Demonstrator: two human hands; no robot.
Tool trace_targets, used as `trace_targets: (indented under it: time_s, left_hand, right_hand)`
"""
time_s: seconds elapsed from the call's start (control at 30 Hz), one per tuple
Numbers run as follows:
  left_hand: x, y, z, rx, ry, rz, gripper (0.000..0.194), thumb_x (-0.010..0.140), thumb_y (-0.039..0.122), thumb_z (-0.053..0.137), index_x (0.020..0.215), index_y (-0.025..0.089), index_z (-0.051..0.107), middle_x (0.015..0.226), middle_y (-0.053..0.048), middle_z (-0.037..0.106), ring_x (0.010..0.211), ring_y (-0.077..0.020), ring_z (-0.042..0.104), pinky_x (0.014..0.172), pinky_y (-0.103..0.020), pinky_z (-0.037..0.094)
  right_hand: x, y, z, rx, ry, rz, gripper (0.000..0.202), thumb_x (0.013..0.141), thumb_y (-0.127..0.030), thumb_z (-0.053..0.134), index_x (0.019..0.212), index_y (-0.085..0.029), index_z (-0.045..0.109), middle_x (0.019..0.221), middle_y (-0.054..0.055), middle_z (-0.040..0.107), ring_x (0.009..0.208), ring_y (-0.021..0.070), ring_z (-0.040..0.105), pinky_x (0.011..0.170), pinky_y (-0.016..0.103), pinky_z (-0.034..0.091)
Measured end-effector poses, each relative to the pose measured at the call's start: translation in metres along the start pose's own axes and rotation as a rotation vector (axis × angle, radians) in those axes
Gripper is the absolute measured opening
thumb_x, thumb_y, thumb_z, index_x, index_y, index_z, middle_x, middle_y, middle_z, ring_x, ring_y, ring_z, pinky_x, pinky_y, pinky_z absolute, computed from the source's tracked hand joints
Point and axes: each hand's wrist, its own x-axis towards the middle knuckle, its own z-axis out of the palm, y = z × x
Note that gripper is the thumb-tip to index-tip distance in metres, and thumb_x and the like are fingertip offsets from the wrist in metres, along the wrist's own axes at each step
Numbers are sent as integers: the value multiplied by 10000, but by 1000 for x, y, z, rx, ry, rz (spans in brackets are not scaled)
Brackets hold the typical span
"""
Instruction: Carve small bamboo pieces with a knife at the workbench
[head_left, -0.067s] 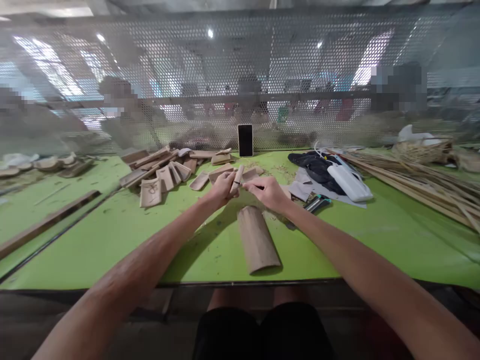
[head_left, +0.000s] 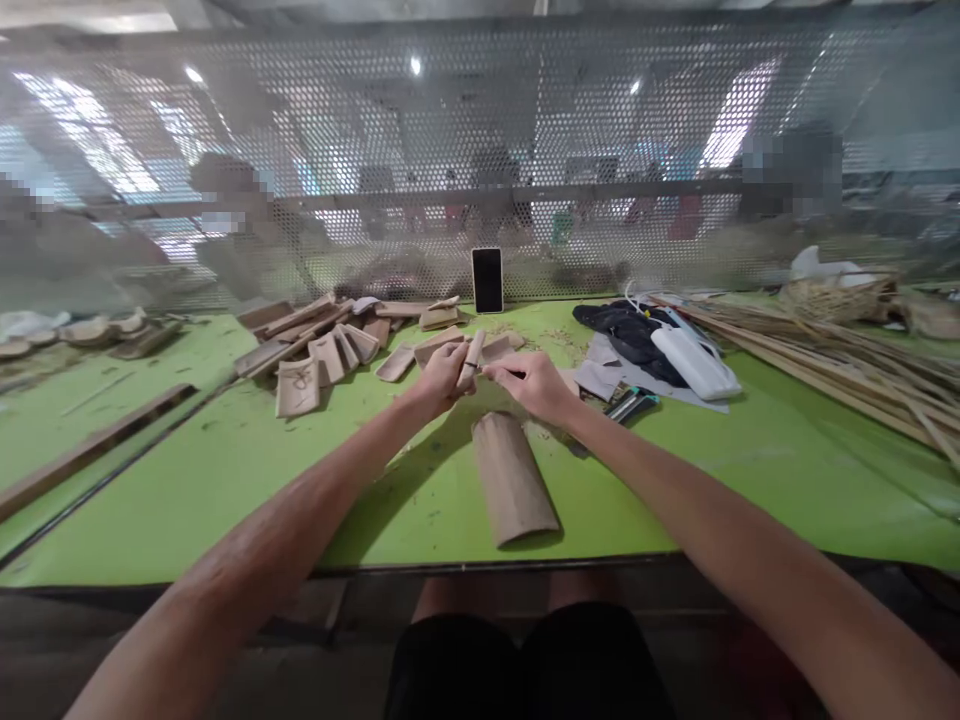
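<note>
My left hand [head_left: 442,372] is closed around a short, pale piece of bamboo [head_left: 473,356], held tilted above the table. My right hand [head_left: 531,385] is wrapped around a small knife, most of it hidden in the fist. Its thin dark blade [head_left: 472,365] lies against the bamboo piece. Below the hands, a wide half-round bamboo section [head_left: 514,485] rests curved side up near the table's front edge. Right of my right wrist lies a box cutter [head_left: 632,403] with teal ends, partly behind the forearm.
Cut bamboo pieces [head_left: 326,358] are heaped at the back left. A black phone-like screen [head_left: 487,280] stands against the perforated metal partition [head_left: 420,150]. Dark cloth [head_left: 630,335], a white power bank-like block [head_left: 694,362] and long bamboo strips [head_left: 810,360] lie right. People are blurred beyond the partition.
The view has shifted very slightly. Both hands keep their grip, and the blade stays against the bamboo piece.
</note>
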Motion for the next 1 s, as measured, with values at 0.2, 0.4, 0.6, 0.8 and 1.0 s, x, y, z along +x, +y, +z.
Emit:
trace_targets:
  time_s: [0.2,0.4,0.6,0.8,1.0]
  left_hand:
    - [-9,10,2,-56,-115,-22,158,951,271,580,849,180,500,531,48,506,352,-74,426,350,-166,325]
    - [-16,15,2,-51,-225,-53,188,974,259,536,812,179,481,535,36,491,366,-77,434,342,-165,301]
    - [-21,13,9,18,-281,-60,163,939,290,610,870,153,553,598,17,514,441,-100,525,337,-163,340]
    - [-1,6,3,24,17,-114,257,949,301,582,742,160,527,467,37,460,341,-88,441,344,-184,330]
    - [12,-5,-9,40,77,-133,300,952,357,564,719,170,534,468,17,510,338,-106,468,347,-202,345]
  right_hand:
    - [0,-3,2,-65,37,-97,275,965,-346,578,980,-187,801,944,73,786,812,203,695,734,310,499]
    - [2,1,-5,-227,128,-114,399,994,-449,515,932,-169,792,849,90,753,750,201,646,697,306,463]
    - [7,25,-26,-296,351,13,475,993,-469,492,872,-121,791,757,95,722,687,197,621,638,301,425]
    - [7,11,-18,12,102,87,414,981,-463,514,1007,-145,777,856,85,752,779,195,662,665,286,470]
    - [2,-9,-3,-18,-81,51,314,969,-381,545,914,-165,767,858,66,759,749,184,647,662,286,438]
